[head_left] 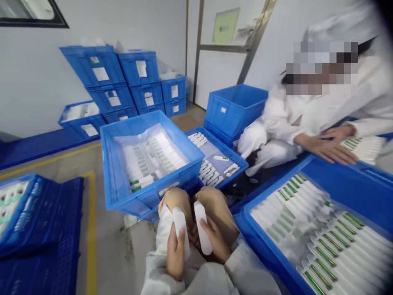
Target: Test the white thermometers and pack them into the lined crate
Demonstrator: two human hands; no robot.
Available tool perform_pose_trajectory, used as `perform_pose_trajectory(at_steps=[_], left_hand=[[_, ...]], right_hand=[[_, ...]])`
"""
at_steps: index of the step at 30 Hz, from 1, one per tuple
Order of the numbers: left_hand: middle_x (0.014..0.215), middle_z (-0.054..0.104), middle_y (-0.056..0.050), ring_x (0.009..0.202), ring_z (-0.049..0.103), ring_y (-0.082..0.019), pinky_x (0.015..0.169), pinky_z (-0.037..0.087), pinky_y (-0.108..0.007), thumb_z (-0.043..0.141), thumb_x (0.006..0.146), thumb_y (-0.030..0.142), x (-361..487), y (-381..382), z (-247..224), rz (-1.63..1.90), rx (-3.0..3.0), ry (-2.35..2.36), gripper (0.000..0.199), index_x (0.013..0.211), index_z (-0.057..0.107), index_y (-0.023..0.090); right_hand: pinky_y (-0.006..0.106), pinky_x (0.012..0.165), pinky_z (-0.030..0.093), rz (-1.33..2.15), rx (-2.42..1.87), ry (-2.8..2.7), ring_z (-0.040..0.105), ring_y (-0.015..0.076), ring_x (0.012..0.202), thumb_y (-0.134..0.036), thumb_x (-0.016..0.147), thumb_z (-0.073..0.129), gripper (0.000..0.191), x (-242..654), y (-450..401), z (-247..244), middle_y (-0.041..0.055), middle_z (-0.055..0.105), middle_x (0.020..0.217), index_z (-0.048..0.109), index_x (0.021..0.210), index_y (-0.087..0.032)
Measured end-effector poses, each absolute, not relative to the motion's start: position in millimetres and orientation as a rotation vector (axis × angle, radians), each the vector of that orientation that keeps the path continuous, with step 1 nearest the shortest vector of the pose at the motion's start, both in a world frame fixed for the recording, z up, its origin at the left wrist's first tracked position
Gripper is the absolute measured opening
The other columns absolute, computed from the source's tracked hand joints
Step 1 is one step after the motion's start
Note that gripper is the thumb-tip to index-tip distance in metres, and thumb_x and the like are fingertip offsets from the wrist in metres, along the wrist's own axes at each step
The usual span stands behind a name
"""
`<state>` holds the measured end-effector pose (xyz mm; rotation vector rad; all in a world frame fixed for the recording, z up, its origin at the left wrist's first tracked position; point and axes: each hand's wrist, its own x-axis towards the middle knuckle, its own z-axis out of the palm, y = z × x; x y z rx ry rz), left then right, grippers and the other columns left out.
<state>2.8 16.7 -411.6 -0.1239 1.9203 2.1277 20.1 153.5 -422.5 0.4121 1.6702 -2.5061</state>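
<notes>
In the head view we look down at our own two hands, held close together over our knees near the bottom centre. Our left hand (175, 256) is closed around a white tube (180, 233), its thumb lying along the tube's front. Our right hand (216, 245) grips a second white tube (202, 227) just beside the first, both tubes pointing up and away from us.

Just beyond our knees sits a tilted blue crate (147, 159) lined with clear plastic, with rows of white tubes lying inside it. To its right, touching it, a shallow blue tray (219, 157) holds a few more tubes. On the near right, a large blue bin (322, 229) is packed with neat rows of white tubes bearing green bands.

At the far right, a co-worker in white clothing leans in, one hand (330, 149) spread flat on the bin's far edge. Behind that person stands an open blue crate (235, 107). Along the far left wall we see stacked blue crates (123, 82), and at the near left a blue rack (33, 213).
</notes>
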Motion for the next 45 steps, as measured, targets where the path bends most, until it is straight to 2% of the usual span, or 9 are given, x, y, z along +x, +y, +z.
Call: perform_pose_trajectory(at_steps=[4,8,12,15,19,23,28,36,45], left_hand=[[0.076,0.067,-0.008,0.065,0.065,-0.023,0.059,0.052,-0.035,0.054,0.081,0.061,-1,5,-423,2.170,-0.179,1.639,0.044,0.089,0.059,0.018],[0.084,0.069,-0.010,0.067,0.066,-0.024,0.052,0.049,-0.032,0.055,0.083,0.057,-5,4,-425,2.230,-0.165,1.539,0.050,0.113,0.055,0.016],[0.101,0.068,-0.009,0.073,0.067,-0.024,0.054,0.052,-0.033,0.060,0.082,0.053,-6,7,-425,2.312,-0.215,1.523,0.079,0.145,0.023,0.024],[0.106,0.065,-0.008,0.070,0.067,-0.022,0.050,0.052,-0.031,0.062,0.083,0.047,-7,7,-422,2.371,-0.245,1.511,0.094,0.149,-0.004,0.033],[0.090,0.064,-0.005,0.070,0.067,-0.023,0.053,0.054,-0.033,0.060,0.083,0.042,-10,4,-419,2.383,-0.228,1.377,0.088,0.149,0.002,0.032],[0.078,0.063,-0.002,0.066,0.067,-0.024,0.058,0.054,-0.035,0.057,0.084,0.044,-11,1,-418,2.395,-0.193,1.291,0.086,0.148,0.002,0.029],[0.076,0.062,0.000,0.068,0.067,-0.023,0.057,0.053,-0.034,0.056,0.084,0.045,-12,1,-415,2.398,-0.215,1.307,0.084,0.148,0.003,0.029],[0.076,0.062,-0.002,0.060,0.065,-0.021,0.043,0.046,-0.025,0.060,0.081,0.042,-13,1,-419,2.441,-0.261,1.252,0.087,0.148,0.005,0.031],[0.078,0.064,-0.001,0.064,0.067,-0.021,0.056,0.055,-0.031,0.060,0.083,0.038,-11,0,-418,2.453,-0.222,1.236,0.082,0.148,0.009,0.031]], right_hand=[[0.021,0.034,0.038,-2.585,0.478,1.521,0.052,0.0113,0.037,-0.058,0.076,0.066,0.051,18,160,-426,-0.0015,0.059,0.063,0.054,0.104,-0.017],[0.020,0.033,0.036,-2.545,0.377,1.415,0.052,0.0101,0.035,-0.055,0.080,0.064,0.048,19,160,-427,-0.0017,0.059,0.064,0.054,0.107,-0.017],[0.021,0.036,0.038,-2.514,0.381,1.387,0.053,0.0101,0.040,-0.052,0.080,0.066,0.043,17,155,-423,-0.0008,0.060,0.067,0.057,0.106,-0.019],[0.022,0.036,0.038,-2.479,0.375,1.378,0.054,0.0107,0.040,-0.052,0.079,0.067,0.043,16,154,-419,-0.0008,0.060,0.066,0.058,0.109,-0.021],[0.022,0.031,0.035,-2.438,0.350,1.299,0.049,0.0113,0.033,-0.063,0.077,0.062,0.059,13,156,-422,-0.0019,0.060,0.057,0.055,0.115,-0.018],[0.020,0.029,0.030,-2.419,0.334,1.201,0.048,0.0102,0.030,-0.065,0.079,0.056,0.063,8,152,-427,-0.0026,0.059,0.054,0.054,0.118,-0.015],[0.020,0.029,0.030,-2.432,0.340,1.151,0.047,0.0098,0.029,-0.063,0.079,0.057,0.063,4,147,-429,-0.0038,0.057,0.053,0.054,0.117,-0.013],[0.019,0.030,0.026,-2.502,0.393,1.101,0.044,0.0088,0.029,-0.057,0.083,0.053,0.051,5,147,-424,-0.0045,0.054,0.051,0.055,0.112,-0.015],[0.022,0.030,0.029,-2.470,0.410,1.175,0.045,0.0116,0.030,-0.060,0.074,0.060,0.057,4,148,-426,-0.0038,0.054,0.052,0.055,0.110,-0.016]])
